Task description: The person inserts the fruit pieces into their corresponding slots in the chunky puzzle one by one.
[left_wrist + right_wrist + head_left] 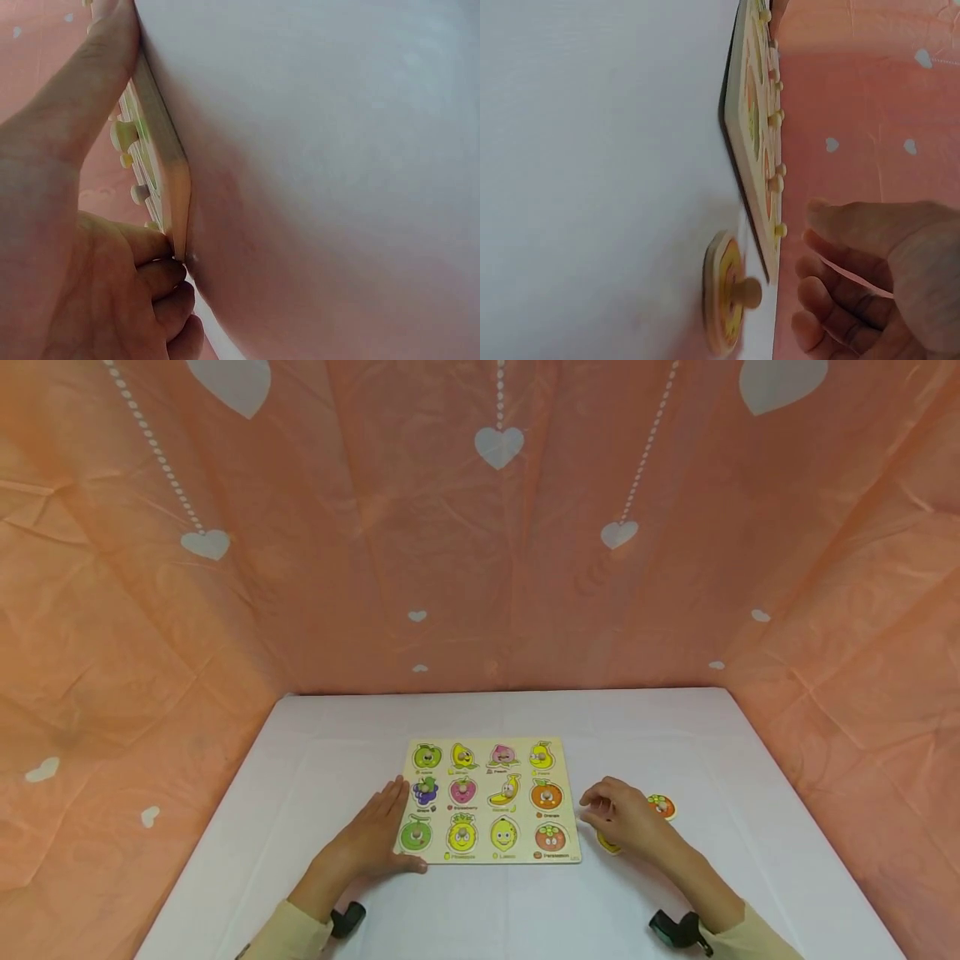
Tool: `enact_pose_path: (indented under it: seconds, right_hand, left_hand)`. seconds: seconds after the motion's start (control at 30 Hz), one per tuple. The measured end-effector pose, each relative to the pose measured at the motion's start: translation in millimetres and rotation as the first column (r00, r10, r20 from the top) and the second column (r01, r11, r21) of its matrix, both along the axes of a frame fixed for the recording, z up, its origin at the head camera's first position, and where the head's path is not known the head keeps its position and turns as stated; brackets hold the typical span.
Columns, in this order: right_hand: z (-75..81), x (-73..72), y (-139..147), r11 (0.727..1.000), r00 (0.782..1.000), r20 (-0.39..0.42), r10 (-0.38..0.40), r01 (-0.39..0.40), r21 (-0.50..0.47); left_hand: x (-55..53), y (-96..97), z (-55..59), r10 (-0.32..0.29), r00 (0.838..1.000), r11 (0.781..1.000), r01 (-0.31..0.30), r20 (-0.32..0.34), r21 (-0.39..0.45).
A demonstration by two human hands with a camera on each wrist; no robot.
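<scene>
A wooden fruit puzzle board (483, 852) lies flat on the white table, its fruit pictures in rows, many with small knobs. My left hand (375, 833) rests against the board's left side, fingers extended along that edge and thumb at the front edge. In the left wrist view, the thumb and fingertips touch the board's rim (176, 180). To the right of the board, my right hand (626, 817) hovers with loosely bent fingers and nothing between them. Partly hidden below it is a yellow knobbed puzzle piece (725, 296). Beyond that hand lies a red-orange puzzle piece (662, 806) with green leaves.
A white cloth (337, 727) covers the table. Orange curtains (450, 552) with white hearts rise behind it and on both sides. Dark wrist cameras (678, 931) are strapped near both sleeves.
</scene>
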State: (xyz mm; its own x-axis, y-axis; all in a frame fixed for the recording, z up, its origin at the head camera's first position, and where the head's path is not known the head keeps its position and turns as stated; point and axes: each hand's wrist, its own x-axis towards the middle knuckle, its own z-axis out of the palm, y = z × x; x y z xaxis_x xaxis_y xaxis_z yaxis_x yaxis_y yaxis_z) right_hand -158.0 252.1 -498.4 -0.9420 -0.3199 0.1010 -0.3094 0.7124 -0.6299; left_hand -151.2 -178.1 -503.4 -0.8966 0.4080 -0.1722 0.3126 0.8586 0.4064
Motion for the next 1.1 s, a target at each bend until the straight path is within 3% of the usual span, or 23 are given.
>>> enact_pose_path:
  seconds: [0.27, 0.57, 0.83, 1.1]
  right_hand:
    - [-4.6, 6.0, 17, 1.0, 1.0, 0.014, 0.001, -0.001, 0.003]
    - [-8.9, 12.8, 33, 0.996, 0.998, 0.007, 0.064, -0.063, -0.057]
    - [-11.6, 16.3, 36, 0.995, 0.996, 0.053, 0.07, -0.067, -0.069]
    - [-14.6, 17.1, 37, 0.991, 0.994, 0.044, 0.103, -0.099, -0.092]
  left_hand:
    - [-0.3, -1.4, -1.6, -0.007, 1.0, 1.0, 0.007, 0.002, -0.001]
    - [-0.2, -0.5, -1.2, -0.001, 1.0, 1.0, 0.001, 0.009, 0.002]
    - [-0.8, -0.1, -0.2, -0.004, 1.0, 1.0, 0.004, 0.011, 0.003]
    - [-0.5, 1.1, 2.0, 0.002, 1.0, 1.0, -0.002, 0.014, -0.003]
